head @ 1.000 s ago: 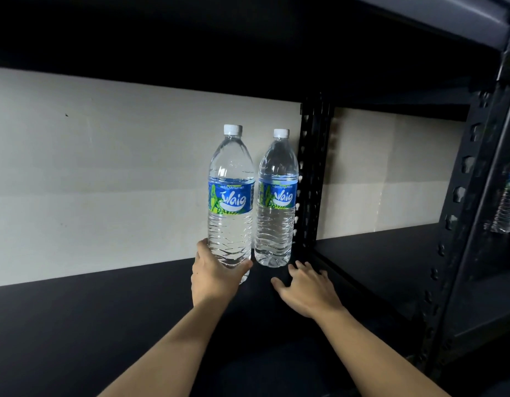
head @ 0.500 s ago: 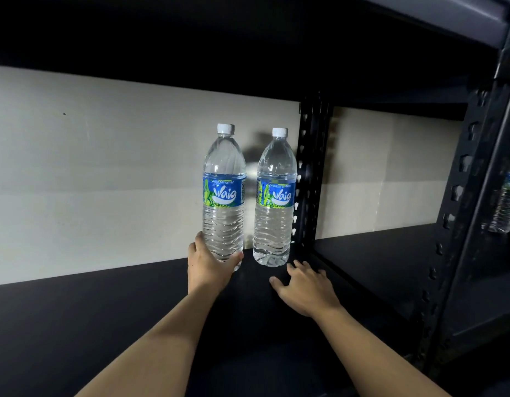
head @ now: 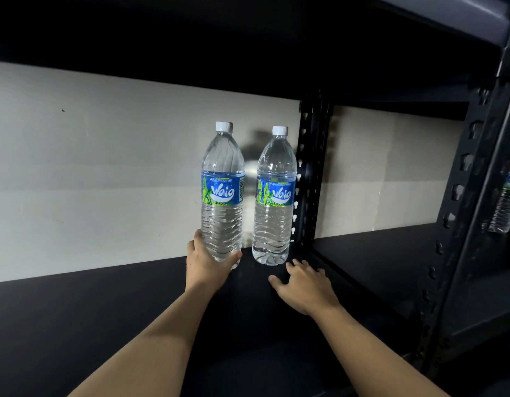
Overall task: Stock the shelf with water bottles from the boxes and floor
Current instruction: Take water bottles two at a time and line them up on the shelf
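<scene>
Left hand [head: 209, 260] grips base of clear plastic blue-labelled water bottle [head: 222, 190], long axis upright, just left of second identical bottle [head: 273, 196] standing on dark shelf [head: 104, 310] by black perforated upright [head: 311, 167]. Right hand [head: 304, 285] released, fingers spread flat on shelf, just below standing bottle. Held bottle likely about to be set down.

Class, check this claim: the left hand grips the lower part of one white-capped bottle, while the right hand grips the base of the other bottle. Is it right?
Not quite. The head view shows the right hand gripping nothing: it is spread open just in front of the other bottle. The left hand does grip the lower part of the white-capped bottle.
</scene>
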A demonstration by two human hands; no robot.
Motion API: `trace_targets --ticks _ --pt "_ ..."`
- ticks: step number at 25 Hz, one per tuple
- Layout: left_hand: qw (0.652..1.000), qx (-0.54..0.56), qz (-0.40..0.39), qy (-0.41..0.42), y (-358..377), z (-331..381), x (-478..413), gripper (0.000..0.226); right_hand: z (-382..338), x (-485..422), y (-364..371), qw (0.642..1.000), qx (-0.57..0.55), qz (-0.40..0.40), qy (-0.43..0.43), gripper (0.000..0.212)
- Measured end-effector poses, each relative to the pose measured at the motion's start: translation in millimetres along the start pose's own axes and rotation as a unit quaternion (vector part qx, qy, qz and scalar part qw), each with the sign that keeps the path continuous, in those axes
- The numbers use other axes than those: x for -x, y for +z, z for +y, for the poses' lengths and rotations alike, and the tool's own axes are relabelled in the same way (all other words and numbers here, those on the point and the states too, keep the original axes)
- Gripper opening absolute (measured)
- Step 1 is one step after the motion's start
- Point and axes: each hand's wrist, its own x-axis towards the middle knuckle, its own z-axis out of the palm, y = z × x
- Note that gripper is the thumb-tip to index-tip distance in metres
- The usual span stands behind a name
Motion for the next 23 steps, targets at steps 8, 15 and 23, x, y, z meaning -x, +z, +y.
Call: trace_targets --ticks 8,15,23 --pt "0.993 -0.067 -0.066 -0.065 -8.0 4.1 19.6 0.125 -5.9 11.5 -9.7 0.999 -0.018 0.025 0.023 0.059" --pt "0.993 -0.073 -0.095 -0.008 -61.9 9.5 88.8 0.025 -27.4 43.2 -15.4 0.999 0.006 -0.024 0.047 0.046" --pt "0.960 -0.161 -0.144 0.180 -201.8 -8.6 241.1 0.023 -93.8 210.8 -4.7 0.986 -0.134 0.071 -0.074 0.046"
